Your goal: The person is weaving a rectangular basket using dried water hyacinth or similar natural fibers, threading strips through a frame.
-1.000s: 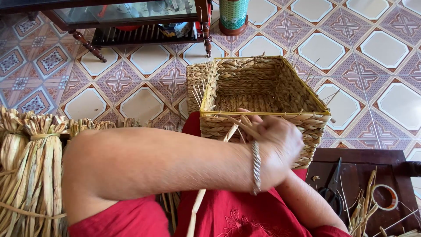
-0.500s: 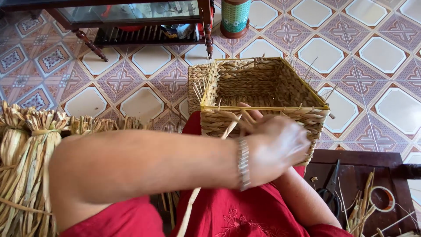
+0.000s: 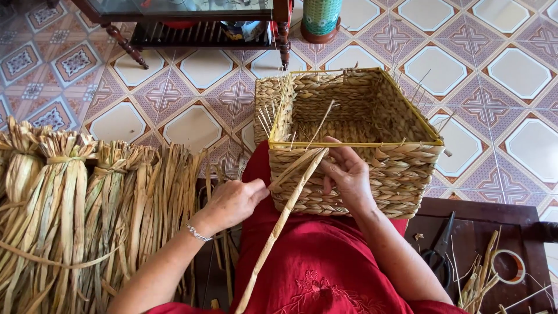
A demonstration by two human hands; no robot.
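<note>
Now my right hand (image 3: pixel 347 174) pinches the reed strand (image 3: pixel 279 224) at the nearly woven basket (image 3: pixel 401 174) rim; my left hand (image 3: pixel 232 203), apart, steadies its corner.

The person wears bright red cloth clothes (image 3: pixel 317 264) with small flowers sewn in the same red near the bottom. Both arms are bare. A thin silver chain bracelet (image 3: pixel 198 234) sits on the left wrist.

No packages, labels, signs or screens in view
</note>
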